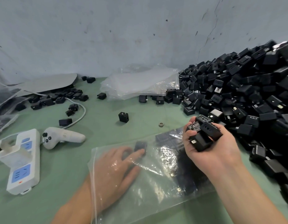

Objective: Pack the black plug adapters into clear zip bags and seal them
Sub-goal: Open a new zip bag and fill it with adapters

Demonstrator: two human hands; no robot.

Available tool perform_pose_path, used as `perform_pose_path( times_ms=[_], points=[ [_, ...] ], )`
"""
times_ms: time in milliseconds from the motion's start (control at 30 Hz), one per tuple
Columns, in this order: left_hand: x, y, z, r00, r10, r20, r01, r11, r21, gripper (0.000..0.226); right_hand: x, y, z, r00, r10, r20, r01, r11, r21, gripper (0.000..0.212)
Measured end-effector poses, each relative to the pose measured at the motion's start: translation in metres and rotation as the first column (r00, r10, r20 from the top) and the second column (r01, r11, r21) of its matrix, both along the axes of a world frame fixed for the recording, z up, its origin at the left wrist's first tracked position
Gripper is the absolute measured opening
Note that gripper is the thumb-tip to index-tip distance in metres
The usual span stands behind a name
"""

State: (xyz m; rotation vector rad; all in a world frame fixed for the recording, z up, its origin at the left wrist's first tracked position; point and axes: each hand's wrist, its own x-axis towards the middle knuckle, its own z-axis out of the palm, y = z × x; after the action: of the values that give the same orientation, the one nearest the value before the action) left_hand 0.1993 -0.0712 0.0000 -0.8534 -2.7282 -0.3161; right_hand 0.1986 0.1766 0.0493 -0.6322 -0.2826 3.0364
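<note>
From our head we look forward and down, close over our left hand (114, 168) and right hand (209, 149), the wall (124, 29) beyond them.

Controller (64, 137) reads perhaps "B1".

Zip bag (148, 175), near centre: thin clear plastic film, glossy, crinkled, strong glare patches. Black plug adapters (246, 94), heap at right: hard plastic, matt black, smooth faces; prongs bare metal, shiny where they show. Spare bags (140, 83), far centre: same clear film, hazier, soft sheen. Table top (107, 113): pale green, matt, smooth, material unclear. Wall (124, 29): grey-blue paint, matt, rough, scuffed, cracked at right. Power strip (27, 159), near left: white plastic, smooth, slight gloss. Controller (64, 138): white plastic, smooth, satin. Cable (83, 110): pale, smooth sheath. Grey sheet (48, 83), far left: matt, card or plastic, cannot tell.
</note>
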Motion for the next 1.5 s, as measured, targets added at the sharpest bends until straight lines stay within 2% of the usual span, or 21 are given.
perform_pose_path(
  times_ms=[167,267,400,633,767,1000,1167,1500],
  points=[
    [0.001,0.001,0.005,0.999,0.038,-0.012,-0.037,0.997,0.069,0.033,0.0,0.001,-0.001,1.0,0.006,-0.006,-0.006,1.0,-0.001,0.029],
    [-0.001,-0.002,0.004,0.999,0.041,0.012,-0.042,0.998,0.041,0.022,0.0,0.001,-0.001,1.0,0.013,0.0,-0.013,1.0,0.0,0.03],
    [-0.006,-0.001,-0.001,0.997,-0.015,0.07,0.015,1.0,0.002,0.036,-0.002,0.0,-0.001,1.0,0.021,-0.003,-0.021,1.0,0.01,0.031],
    [-0.013,0.007,-0.001,0.993,-0.058,0.107,0.052,0.997,0.056,0.038,-0.003,-0.003,-0.002,1.0,0.011,-0.001,-0.011,1.0,0.015,0.03],
    [-0.017,0.01,-0.001,0.993,-0.064,0.102,0.065,0.998,-0.003,0.035,-0.003,-0.004,-0.002,1.0,0.02,0.004,-0.02,1.0,0.015,0.03],
    [-0.021,0.014,0.0,0.984,-0.118,0.134,0.117,0.993,0.01,0.029,-0.005,-0.006,-0.007,0.998,0.042,0.04,-0.042,0.999,0.009,0.027],
    [-0.022,0.014,-0.006,0.975,-0.149,0.167,0.143,0.989,0.05,0.038,-0.005,-0.007,-0.006,0.998,0.047,0.029,-0.047,0.999,0.006,0.029],
    [-0.022,0.017,-0.013,0.982,-0.058,0.18,0.073,0.994,-0.077,0.062,-0.005,-0.006,-0.008,0.998,0.044,0.034,-0.045,0.999,0.004,0.029]
  ],
)
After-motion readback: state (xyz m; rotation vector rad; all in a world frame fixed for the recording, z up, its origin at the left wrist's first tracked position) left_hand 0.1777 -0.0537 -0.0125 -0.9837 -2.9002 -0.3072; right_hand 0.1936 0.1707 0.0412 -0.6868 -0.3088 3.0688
